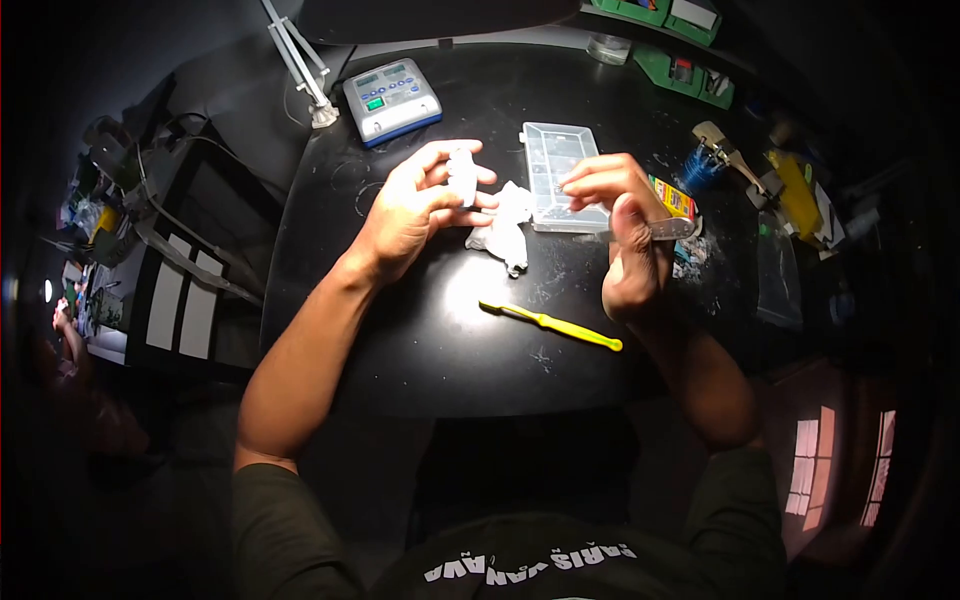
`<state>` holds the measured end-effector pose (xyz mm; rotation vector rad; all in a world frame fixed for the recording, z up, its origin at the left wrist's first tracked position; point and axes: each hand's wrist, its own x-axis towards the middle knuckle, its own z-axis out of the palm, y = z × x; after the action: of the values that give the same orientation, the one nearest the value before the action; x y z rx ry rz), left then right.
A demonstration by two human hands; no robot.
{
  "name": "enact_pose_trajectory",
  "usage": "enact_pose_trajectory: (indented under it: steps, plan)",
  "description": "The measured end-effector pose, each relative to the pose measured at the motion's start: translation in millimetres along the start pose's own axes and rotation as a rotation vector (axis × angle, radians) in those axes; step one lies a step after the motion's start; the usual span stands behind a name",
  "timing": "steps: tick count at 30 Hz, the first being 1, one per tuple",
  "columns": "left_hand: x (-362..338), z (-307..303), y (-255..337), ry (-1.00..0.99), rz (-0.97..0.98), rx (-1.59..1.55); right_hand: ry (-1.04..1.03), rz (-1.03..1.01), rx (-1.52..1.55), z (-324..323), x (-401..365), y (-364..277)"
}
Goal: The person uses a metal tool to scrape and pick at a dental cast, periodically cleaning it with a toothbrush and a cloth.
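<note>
My left hand (408,205) is raised over the left of the black table, its fingers closed around a small, bright white piece (462,180). My right hand (630,235) hovers over the front right corner of a clear compartment box (558,135), fingers bent toward the left. From behind its thumb a flat, pale tool with a rounded end (674,229) sticks out to the right; the rest is hidden by the hand. Between the hands lies a crumpled white cloth (503,235). A yellow toothbrush (565,327) rests closer to me.
A grey and blue control unit (392,100) stands back left, beside a lamp arm (295,65). Green bins (680,75) and a glass jar (608,48) are at the back. On the right are a yellow-red packet (675,197), a wooden brush (722,143) and a plastic bag (779,270).
</note>
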<state>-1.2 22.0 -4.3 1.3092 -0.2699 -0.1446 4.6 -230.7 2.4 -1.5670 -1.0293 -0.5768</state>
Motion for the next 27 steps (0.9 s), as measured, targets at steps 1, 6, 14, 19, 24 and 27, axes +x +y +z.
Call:
enact_pose_trajectory:
  steps: [1, 6, 14, 19, 24, 27]
  plan:
    - [0, -1, 0, 0.022, -0.003, 0.029, 0.031, 0.012, -0.039, -4, -2, 1]
    - [-1, -7, 1, 0.080, 0.025, 0.074, 0.153, 0.191, -0.062, -4, -5, 2]
    - [-7, 0, 8, 0.100, 0.117, 1.007, 0.129, 0.271, 0.142, 14, -6, -4]
    - [-9, 0, 9, 0.063, 0.070, 1.164, 0.004, 0.367, 0.165, 20, -9, 1]
    - [-8, -4, -4, 0.009, 0.083, 1.226, -0.078, 0.429, 0.042, 23, -12, 6]
    - [-8, -2, -3, -0.017, 0.093, 1.209, -0.133, 0.406, -0.123, 20, -11, 8]
